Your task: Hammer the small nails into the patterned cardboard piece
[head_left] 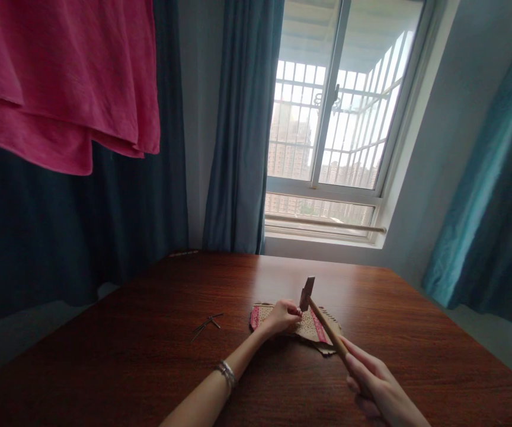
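My right hand (371, 379) is wrapped round the wooden handle of a hammer (327, 326). The metal hammer head (307, 294) is just above the fingertips of my left hand (284, 317); whether it touches anything there I cannot tell. Those left fingers are pinched together over a piece of corrugated cardboard (312, 327) with many small holes and pinkish-red strips. What they pinch is too small to make out. To the left, several thin dark nails (209, 323) lie crossed in a loose pile on the table.
The brown wooden table (171, 379) stretches back to a barred window (327, 118). Blue curtains (242, 130) hang behind the table and at the right. A pink cloth (64, 77) hangs at upper left.
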{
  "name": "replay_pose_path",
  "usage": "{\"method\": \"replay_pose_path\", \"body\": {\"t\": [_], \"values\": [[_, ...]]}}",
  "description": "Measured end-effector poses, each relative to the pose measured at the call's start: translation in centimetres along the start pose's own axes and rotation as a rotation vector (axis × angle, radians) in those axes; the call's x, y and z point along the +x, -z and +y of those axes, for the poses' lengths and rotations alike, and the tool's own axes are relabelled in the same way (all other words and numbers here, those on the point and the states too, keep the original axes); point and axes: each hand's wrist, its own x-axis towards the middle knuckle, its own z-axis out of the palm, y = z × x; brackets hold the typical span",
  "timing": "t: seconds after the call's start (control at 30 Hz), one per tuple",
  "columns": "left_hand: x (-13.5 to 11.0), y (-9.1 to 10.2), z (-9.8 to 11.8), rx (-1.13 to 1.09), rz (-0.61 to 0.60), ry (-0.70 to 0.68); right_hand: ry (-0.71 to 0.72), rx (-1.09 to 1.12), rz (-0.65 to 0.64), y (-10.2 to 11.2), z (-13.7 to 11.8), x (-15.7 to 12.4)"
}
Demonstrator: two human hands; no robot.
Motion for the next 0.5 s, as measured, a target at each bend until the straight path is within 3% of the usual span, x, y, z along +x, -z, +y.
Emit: {"method": "replay_pose_path", "body": {"t": [0.27,0.5], "values": [[0.06,-0.08,-0.29,0.002,-0.006,0.012,-0.019,-0.013,0.0,-0.13,-0.33,-0.27],[0.01,-0.04,-0.07,0.065,-0.007,0.048,0.051,0.034,-0.004,-0.25,0.01,-0.07]]}}
